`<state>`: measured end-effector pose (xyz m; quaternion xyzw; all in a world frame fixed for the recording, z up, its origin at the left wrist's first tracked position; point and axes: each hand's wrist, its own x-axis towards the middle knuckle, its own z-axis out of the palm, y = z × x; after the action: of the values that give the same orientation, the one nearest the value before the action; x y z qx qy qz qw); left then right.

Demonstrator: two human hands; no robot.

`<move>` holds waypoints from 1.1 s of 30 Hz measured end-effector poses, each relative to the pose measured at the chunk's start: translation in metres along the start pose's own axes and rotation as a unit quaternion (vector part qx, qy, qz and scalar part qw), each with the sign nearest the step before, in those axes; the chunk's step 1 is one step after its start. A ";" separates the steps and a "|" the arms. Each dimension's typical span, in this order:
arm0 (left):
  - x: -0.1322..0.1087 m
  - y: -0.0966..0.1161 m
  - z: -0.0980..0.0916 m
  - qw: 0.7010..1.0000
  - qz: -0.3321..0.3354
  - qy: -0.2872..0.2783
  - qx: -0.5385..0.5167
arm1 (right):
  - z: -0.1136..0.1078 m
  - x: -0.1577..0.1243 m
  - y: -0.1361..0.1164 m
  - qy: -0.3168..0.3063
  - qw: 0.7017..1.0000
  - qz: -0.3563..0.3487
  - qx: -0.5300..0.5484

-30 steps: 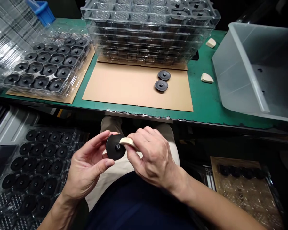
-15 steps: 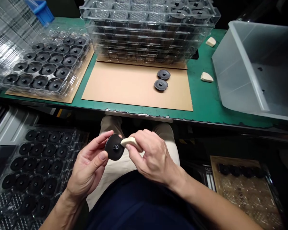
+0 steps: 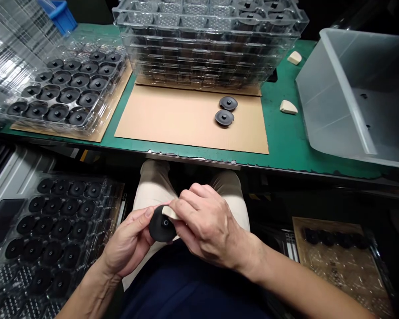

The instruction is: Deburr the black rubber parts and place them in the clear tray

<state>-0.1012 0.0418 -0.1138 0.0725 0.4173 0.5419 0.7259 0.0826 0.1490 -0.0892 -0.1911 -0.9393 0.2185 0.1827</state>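
Above my lap, my left hand (image 3: 128, 241) grips a round black dished part (image 3: 158, 230) by its edge; a small hollow post stands at the part's centre. My right hand (image 3: 204, 221) pinches a cream-coloured wedge, seemingly a sponge or polishing block (image 3: 169, 212), and presses it against the part's upper face beside the post. Its fingers cover most of the wedge. Two similar black parts (image 3: 228, 103) lie on the cardboard sheet (image 3: 166, 119) in front of me.
Clear trays of black parts stand at the left (image 3: 58, 93), in a stack at the back (image 3: 202, 53), and low at the left (image 3: 53, 226). Two cream wedges (image 3: 288, 107) lie on the green table beside a translucent bin (image 3: 335, 97). Another tray (image 3: 342, 261) sits low at the right.
Both hands have come lower and closer together with the black part. The wedge has moved from the part's right edge onto its face near the post.
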 end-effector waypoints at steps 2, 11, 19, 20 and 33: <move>0.000 -0.004 0.000 1.000 -0.028 -0.005 -0.010 | -0.002 0.001 0.001 -0.018 0.999 -0.028 0.007; 0.004 -0.005 0.004 0.996 -0.006 0.006 -0.091 | -0.001 0.006 0.013 0.025 0.999 -0.029 0.028; 0.011 -0.009 0.009 0.981 0.173 0.069 0.052 | 0.009 0.012 -0.013 0.049 0.938 0.216 0.265; 0.011 -0.009 0.010 0.977 0.189 0.076 0.063 | 0.007 0.014 -0.016 0.069 0.939 0.206 0.265; 0.002 0.009 -0.002 0.986 0.141 0.043 0.072 | 0.002 0.011 0.003 0.032 0.995 0.094 -0.001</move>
<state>-0.1085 0.0462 -0.1111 0.1592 0.4717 0.6104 0.6160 0.0734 0.1553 -0.0898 -0.2855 -0.9113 0.2274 0.1908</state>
